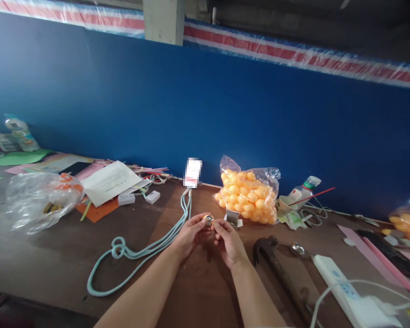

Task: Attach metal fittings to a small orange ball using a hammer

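Observation:
Above the middle of the table, my left hand [190,234] pinches a small shiny silver piece [209,221] with a bit of orange at its edge; its exact kind is too small to tell. My right hand [230,241] meets it from the other side, thumb and forefinger closed at the piece's right edge. Whether the right fingers hold a separate small part is hidden. Just behind the right hand stands a small open box [233,217]. A clear bag of orange balls [248,196] lies beyond it.
A claw hammer [276,264], a silver ball-like piece [296,248] and a white power strip [348,291] lie to the right. Leftward are a light-blue cord [136,253], a crumpled clear bag [37,196] and papers [111,182]. A blue partition [205,105] closes the back.

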Demonstrator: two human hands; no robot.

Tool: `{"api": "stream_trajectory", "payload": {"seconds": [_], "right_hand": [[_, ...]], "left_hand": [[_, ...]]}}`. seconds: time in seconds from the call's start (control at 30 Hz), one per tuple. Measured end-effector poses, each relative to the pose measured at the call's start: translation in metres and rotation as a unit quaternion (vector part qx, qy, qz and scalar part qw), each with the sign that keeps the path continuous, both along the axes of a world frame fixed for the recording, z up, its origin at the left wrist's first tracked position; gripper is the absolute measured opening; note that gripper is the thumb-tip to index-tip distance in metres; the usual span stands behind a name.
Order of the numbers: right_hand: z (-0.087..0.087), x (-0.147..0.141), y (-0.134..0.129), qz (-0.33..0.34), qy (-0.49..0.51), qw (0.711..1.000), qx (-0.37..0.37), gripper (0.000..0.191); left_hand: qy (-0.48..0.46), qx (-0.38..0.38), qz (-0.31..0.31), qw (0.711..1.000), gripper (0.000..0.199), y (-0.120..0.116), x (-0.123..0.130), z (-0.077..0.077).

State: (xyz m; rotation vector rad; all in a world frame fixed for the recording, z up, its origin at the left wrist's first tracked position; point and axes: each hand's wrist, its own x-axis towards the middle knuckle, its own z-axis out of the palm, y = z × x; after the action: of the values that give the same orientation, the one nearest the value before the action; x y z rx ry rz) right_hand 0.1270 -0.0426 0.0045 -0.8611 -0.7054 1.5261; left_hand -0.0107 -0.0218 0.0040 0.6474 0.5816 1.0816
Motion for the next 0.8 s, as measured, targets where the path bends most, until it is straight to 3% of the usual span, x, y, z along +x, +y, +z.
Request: {"api": "stream_trajectory", "payload": {"seconds": [0.8], "right_hand": [[-0.0031, -0.0001, 0.0015, -0.01, -0.006, 1.0, 0.008, 0.02]], "left_hand": [[0.003, 0.014, 0.005, 1.0, 0.036, 0.0016, 0.0003, 0.0007]]}}
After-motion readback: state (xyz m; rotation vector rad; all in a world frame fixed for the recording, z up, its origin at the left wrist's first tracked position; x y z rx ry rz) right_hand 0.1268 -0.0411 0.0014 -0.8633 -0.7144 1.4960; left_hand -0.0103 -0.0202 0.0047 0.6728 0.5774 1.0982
